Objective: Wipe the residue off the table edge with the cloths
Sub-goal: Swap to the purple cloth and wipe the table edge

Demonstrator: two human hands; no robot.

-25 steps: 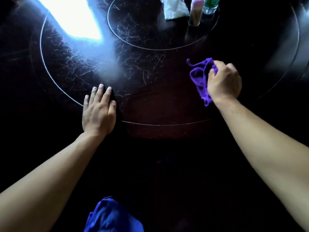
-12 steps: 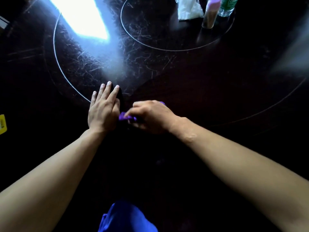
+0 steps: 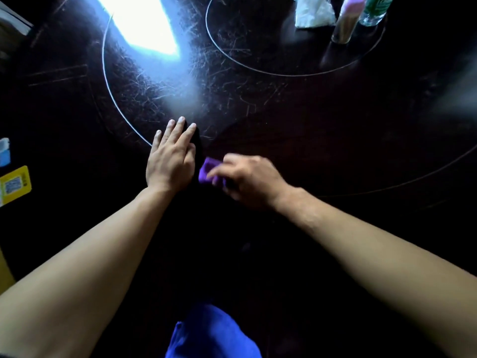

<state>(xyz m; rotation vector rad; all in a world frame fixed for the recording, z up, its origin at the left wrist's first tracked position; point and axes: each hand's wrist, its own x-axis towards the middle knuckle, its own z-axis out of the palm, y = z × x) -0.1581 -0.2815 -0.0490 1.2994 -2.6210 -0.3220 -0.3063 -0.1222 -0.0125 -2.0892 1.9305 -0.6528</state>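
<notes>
My left hand (image 3: 170, 161) lies flat, fingers stretched out, near the front edge of the dark scratched table (image 3: 284, 130). It presses on a dark cloth (image 3: 199, 148), of which only a strip shows beside the thumb. My right hand (image 3: 247, 182) sits just to the right of it, slightly blurred, fingers closed on a bunched purple cloth (image 3: 206, 171). The purple cloth touches the table beside the dark one. Both forearms reach in from the bottom.
At the far right, on a round glass turntable (image 3: 258, 65), stand a white bag (image 3: 313, 11), a pink-capped bottle (image 3: 346, 21) and a green bottle (image 3: 374, 9). Bright glare (image 3: 144, 24) covers the far left. A yellow label (image 3: 15, 184) lies at the left and blue fabric (image 3: 211, 334) at the bottom.
My right hand swept the purple cloth from the far right to right beside my left hand, then a little rightward. My left hand stayed flat in place.
</notes>
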